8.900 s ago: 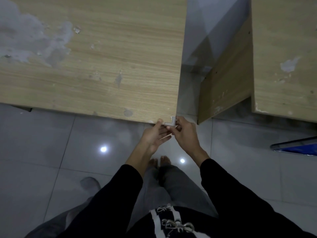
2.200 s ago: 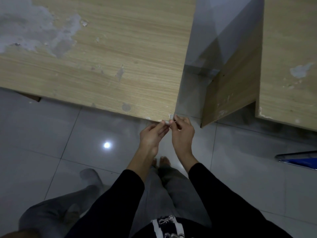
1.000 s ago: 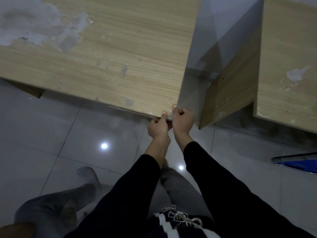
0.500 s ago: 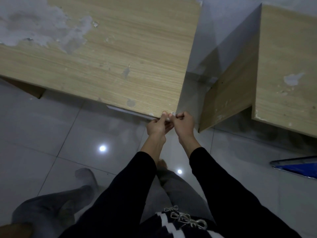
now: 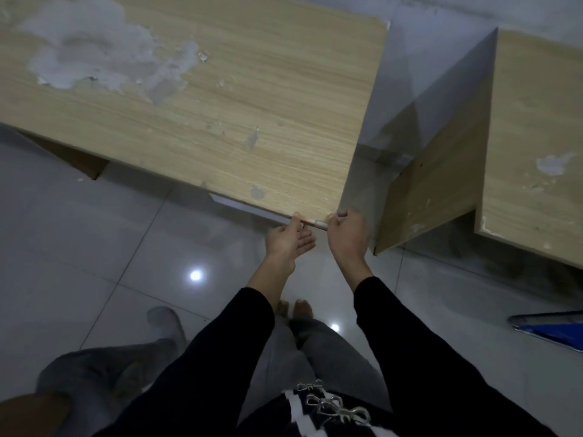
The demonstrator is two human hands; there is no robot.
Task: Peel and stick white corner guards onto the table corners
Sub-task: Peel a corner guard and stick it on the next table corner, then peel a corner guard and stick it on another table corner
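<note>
Midway, guard (image 5: pixel 316 223) between left hand (image 5: pixel 288 240), right hand (image 5: pixel 347 231)

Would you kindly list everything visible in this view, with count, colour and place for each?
table: one, light wood with whitish worn patches, upper left
second table: one, light wood, upper right, apart from the first
corner guard: one, white, on the first table's near right corner
floor: grey glossy tiles with light reflections
blue object: one, at the right edge on the floor; cannot tell what it is
grey-clad leg: one, lower left; owner unclear
left hand: thumb touches the guard's left end, fingers straight
right hand: fingers curled round the guard's right end
sleeves: two, black
feet: bare, between the arms
</note>
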